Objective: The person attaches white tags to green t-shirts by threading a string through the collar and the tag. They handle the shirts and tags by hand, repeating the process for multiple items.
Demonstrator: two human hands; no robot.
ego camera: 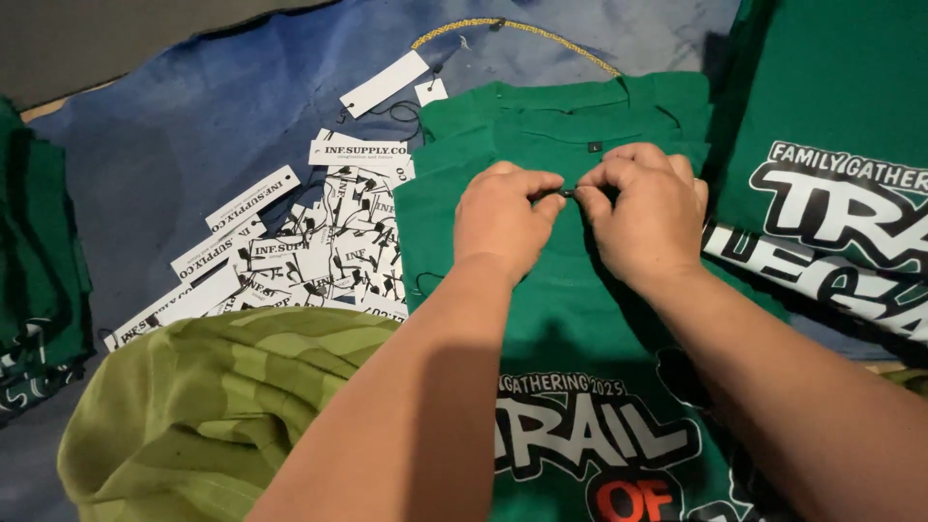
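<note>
My left hand (503, 220) and my right hand (646, 215) meet knuckle to knuckle over the green T-shirt (570, 309) that lies flat in front of me, and between their fingertips I pinch a small dark fastener (565, 193), thumb and forefinger of each hand pressed tight on it from either side while my other fingers curl in. The fastener is too small for me to tell its shape beyond a short dark bit lying crosswise, left to right, between my hands. The shirt runs lengthwise away from me: its collar (592, 116) points to the far edge, its printed chest (590, 435) lies near my body, and my hands work just below the neckline, close to the small dark neck label (594, 148). It lies on top of another green shirt whose collar shows beyond it. To my left a heap of white paper hang tags (319, 251) with black strings is spread on the blue cloth (174, 145), a lone white tag (384, 84) lies farther off, and a gold cord (512, 27) arcs beyond the collars. A folded stack of printed green shirts (831, 193) lies to my right, and olive-green fabric (213, 406) bunches by my left forearm.
</note>
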